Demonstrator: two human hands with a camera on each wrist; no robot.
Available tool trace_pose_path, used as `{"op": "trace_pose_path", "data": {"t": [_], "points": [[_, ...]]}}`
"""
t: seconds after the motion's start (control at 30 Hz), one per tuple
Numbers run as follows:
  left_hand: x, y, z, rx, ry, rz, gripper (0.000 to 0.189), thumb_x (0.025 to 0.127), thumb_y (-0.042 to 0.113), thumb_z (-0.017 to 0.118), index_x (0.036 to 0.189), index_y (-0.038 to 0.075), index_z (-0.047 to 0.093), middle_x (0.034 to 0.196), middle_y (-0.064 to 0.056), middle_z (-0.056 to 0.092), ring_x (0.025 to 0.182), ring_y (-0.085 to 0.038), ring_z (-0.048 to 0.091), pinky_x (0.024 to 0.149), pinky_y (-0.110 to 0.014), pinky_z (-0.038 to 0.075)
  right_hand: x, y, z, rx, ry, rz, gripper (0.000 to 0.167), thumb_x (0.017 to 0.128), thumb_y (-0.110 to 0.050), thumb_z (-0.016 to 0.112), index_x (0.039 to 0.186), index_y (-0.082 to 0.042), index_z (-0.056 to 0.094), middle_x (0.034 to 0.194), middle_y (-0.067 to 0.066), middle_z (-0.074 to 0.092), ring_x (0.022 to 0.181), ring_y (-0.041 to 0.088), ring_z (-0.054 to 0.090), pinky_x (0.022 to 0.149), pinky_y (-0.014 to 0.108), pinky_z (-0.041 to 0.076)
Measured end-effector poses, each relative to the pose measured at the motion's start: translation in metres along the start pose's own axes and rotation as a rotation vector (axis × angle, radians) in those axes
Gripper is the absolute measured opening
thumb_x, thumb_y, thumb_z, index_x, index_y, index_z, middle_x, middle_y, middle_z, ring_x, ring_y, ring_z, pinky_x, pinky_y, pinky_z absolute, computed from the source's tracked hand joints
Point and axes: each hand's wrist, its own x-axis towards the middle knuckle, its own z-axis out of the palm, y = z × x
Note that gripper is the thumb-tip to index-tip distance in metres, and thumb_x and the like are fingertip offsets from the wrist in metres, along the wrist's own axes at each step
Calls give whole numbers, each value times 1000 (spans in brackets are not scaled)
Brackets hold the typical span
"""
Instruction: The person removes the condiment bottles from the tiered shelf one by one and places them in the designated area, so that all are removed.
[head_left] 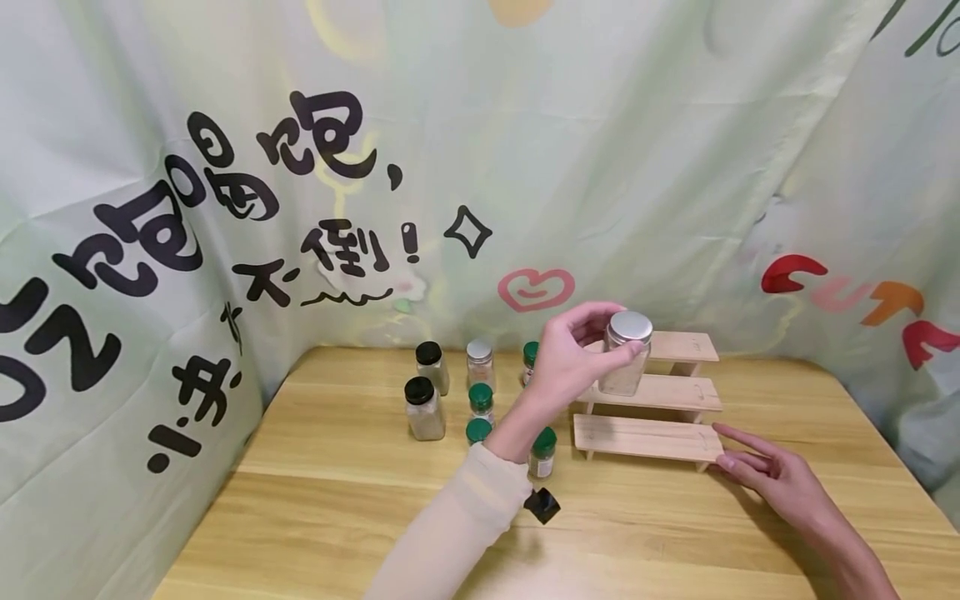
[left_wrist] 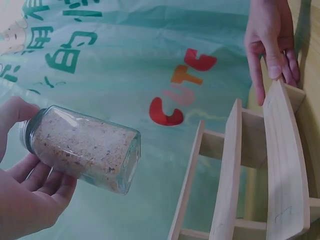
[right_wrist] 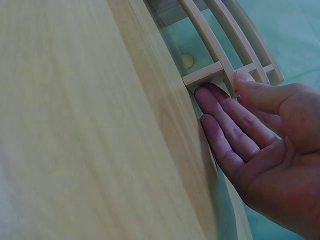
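Note:
My left hand (head_left: 573, 346) grips a square glass jar (left_wrist: 82, 145) near its silver lid (head_left: 630, 323). Pale, speckled grains fill the jar, held upright in front of the upper tiers of a three-tier wooden shelf (head_left: 645, 437). In the left wrist view the shelf stands to the right of the jar, apart from it. My right hand (head_left: 783, 483) touches the right end of the lowest tier. The right wrist view shows its thumb (right_wrist: 250, 86) against the board's end and the other fingers (right_wrist: 230, 120) nearly straight beside the leg.
Left of the shelf stand black-lidded jars (head_left: 425, 410), a silver-lidded jar (head_left: 481, 367) and several green-lidded jars (head_left: 542, 454), some partly behind my left arm. A small black square (head_left: 543, 506) shows beside the left sleeve. A printed curtain (head_left: 637, 167) hangs behind the wooden table (head_left: 315, 500).

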Motion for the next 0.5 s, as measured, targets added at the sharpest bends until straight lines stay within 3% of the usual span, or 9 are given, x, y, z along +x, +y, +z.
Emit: {"op": "trace_pose_path", "data": {"t": [0.2, 0.5], "points": [[-10, 8, -14, -21, 8, 7, 39, 81, -3, 83, 118, 0, 71, 104, 2, 71, 93, -7, 66, 92, -30, 59, 0, 0, 0, 19, -14, 0, 52, 105, -11, 59, 153, 2, 44, 115, -16, 71, 103, 2, 70, 80, 20, 59], [-26, 17, -38, 7, 7, 5, 40, 82, 1, 83, 120, 0, 69, 112, -11, 72, 100, -14, 67, 98, -39, 57, 0, 0, -1, 12, -11, 14, 53, 106, -12, 59, 153, 2, 42, 117, -18, 69, 104, -1, 68, 81, 18, 58]]}}
